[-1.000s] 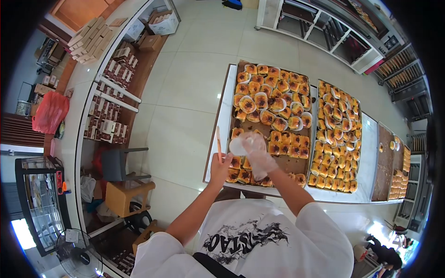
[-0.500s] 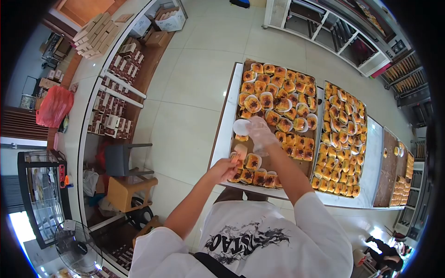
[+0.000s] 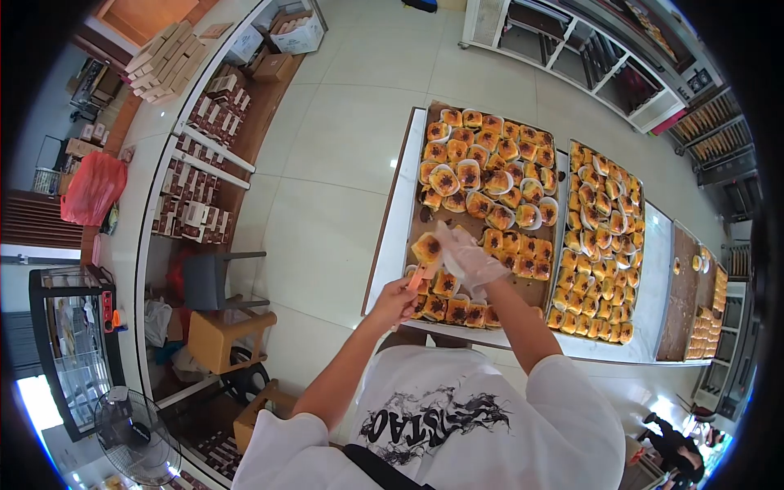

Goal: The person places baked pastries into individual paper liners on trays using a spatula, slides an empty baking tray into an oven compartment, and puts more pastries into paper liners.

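My left hand (image 3: 394, 303) is closed around the handle of a flat orange spatula (image 3: 420, 276). At the spatula's far end sits a square golden bun (image 3: 426, 247) with a dark topping, raised above the near tray (image 3: 469, 225). My right hand (image 3: 468, 259), in a clear plastic glove, has its fingers at the bun's right side. A sliver of white paper cup (image 3: 443, 231) shows at those fingers, mostly hidden. Rows of buns (image 3: 457, 310) lie close below my hands, and buns in white paper cups (image 3: 500, 216) fill the tray's far part.
A second tray of buns (image 3: 600, 245) stands to the right on the same table (image 3: 394, 220). Further right is a brown board (image 3: 682, 310) with more buns. Left are a grey chair (image 3: 214, 282), a wooden stool (image 3: 229, 339) and shelves of boxes (image 3: 192, 188). Another person (image 3: 678, 449) is at lower right.
The bun near my right hand has risen from the tray onto the spatula. My right hand has shifted down and right, and the white paper cup is now mostly out of sight.
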A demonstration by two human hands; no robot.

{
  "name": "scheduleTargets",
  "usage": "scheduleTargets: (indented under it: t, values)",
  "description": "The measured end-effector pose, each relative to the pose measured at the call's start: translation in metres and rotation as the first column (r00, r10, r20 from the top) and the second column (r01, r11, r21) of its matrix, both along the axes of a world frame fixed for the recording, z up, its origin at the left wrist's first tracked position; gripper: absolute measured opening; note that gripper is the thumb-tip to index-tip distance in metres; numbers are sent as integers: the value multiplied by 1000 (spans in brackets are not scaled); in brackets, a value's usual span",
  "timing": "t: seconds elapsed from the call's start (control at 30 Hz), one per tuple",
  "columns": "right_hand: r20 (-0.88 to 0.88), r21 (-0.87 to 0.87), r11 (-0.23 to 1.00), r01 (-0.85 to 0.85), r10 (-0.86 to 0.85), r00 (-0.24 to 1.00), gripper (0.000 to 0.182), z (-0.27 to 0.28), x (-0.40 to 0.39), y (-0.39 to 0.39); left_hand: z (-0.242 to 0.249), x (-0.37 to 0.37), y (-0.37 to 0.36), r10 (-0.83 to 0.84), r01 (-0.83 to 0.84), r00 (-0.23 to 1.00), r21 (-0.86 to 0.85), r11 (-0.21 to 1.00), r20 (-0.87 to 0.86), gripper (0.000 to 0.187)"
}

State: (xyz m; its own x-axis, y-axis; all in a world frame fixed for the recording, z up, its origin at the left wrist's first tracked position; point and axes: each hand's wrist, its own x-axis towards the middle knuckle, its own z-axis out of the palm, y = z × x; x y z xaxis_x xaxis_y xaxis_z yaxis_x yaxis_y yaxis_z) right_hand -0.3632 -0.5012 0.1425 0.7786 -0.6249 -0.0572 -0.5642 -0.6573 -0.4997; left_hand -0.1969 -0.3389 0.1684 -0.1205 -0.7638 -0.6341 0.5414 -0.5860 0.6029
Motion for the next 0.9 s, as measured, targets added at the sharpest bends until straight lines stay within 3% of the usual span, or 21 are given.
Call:
scheduleTargets:
  t: [0.03,0.07,0.1,0.2,0.3,0.4,0.43,0.47,0.5,0.53,0.6,0.63,0.73,0.83,0.9]
  values:
    - [27,379,909,173,-198,980,61,35,23,7,-4,-5,-1,-2,2,1000,12,1000,18,23]
    - [-25,701,652,289,-382,924,61,54,36,11,-4,-7,0,6,-7,997,11,1000,71,22]
    - [86,592,771,234,-349,933,60,34,36,15,-4,-9,1,14,-15,992,9,1000,123,22]
    - [120,627,755,194,-340,933,62,16,43,12,-14,-7,13,155,-154,941,-29,988,299,18]
    - [-219,294,956,17,50,975,61,28,37,21,-23,-3,27,350,-363,835,-53,930,424,18]
    - [-71,235,956,175,-162,984,60,34,45,38,-30,2,24,171,-187,855,-18,982,490,19]
    - [-29,381,902,202,-207,978,53,58,50,36,-30,-2,18,163,-166,845,-40,985,510,19]
    - [28,681,693,237,-348,937,51,57,50,40,-31,-7,8,154,-144,835,-60,988,528,20]
    - [32,895,401,196,-495,868,50,56,48,44,-31,-12,-1,146,-120,826,-82,989,545,21]
    - [-15,994,75,79,-625,780,48,54,45,47,-20,-15,-9,136,-107,857,-87,990,498,22]
    - [-31,991,61,121,-768,640,43,50,36,56,-1,-23,-23,114,-80,910,-100,992,400,25]
    - [-60,992,19,126,-799,598,43,62,34,59,-4,-28,-29,151,-58,866,-205,977,477,27]
    - [-132,986,-59,158,-856,499,40,81,26,59,4,-40,-35,147,32,760,-261,965,634,29]
    - [-119,989,-79,122,-920,372,38,77,17,58,-17,-47,-41,268,-115,865,-351,929,424,32]
    - [-92,995,-71,71,-934,347,34,53,6,56,-22,-44,-41,176,-45,871,-282,958,458,32]
